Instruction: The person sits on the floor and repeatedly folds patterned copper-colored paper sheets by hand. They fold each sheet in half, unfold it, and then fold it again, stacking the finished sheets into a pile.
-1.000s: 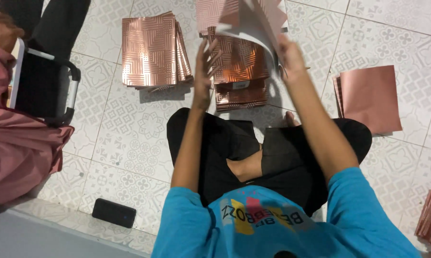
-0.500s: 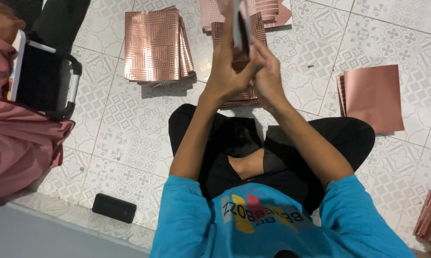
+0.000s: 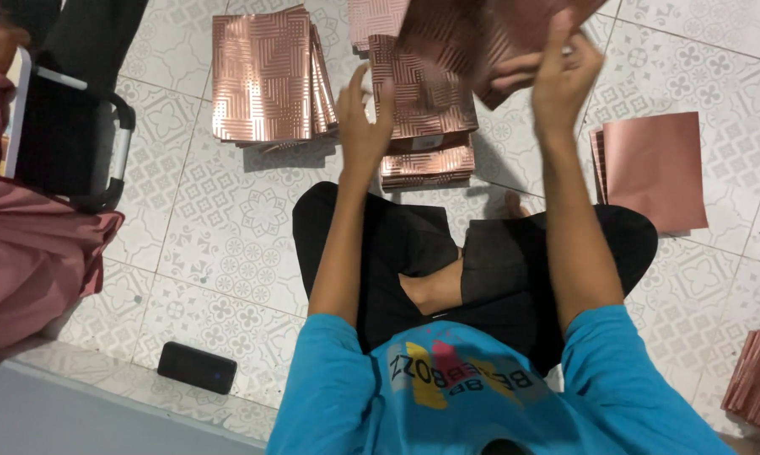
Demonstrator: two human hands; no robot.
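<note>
I sit cross-legged on a patterned tile floor. My right hand (image 3: 561,72) is raised at the top right, shut on a copper-coloured embossed sheet (image 3: 472,34) whose upper part runs out of view. My left hand (image 3: 363,126) is open with fingers spread, holding nothing. It hovers at the left edge of a stack of copper embossed pieces (image 3: 422,135) lying on the floor just beyond my knees.
A second stack of copper embossed pieces (image 3: 266,76) lies to the left. Plain copper sheets (image 3: 654,168) lie on the right and another pile (image 3: 759,379) at the lower right. A black phone (image 3: 196,367) lies near the step. A person in pink (image 3: 26,244) sits at left beside a black case (image 3: 68,143).
Both hands held the folded sheet, then pressed it flat between them. Now my right hand has carried it up and to the right, and my left hand has let go.
</note>
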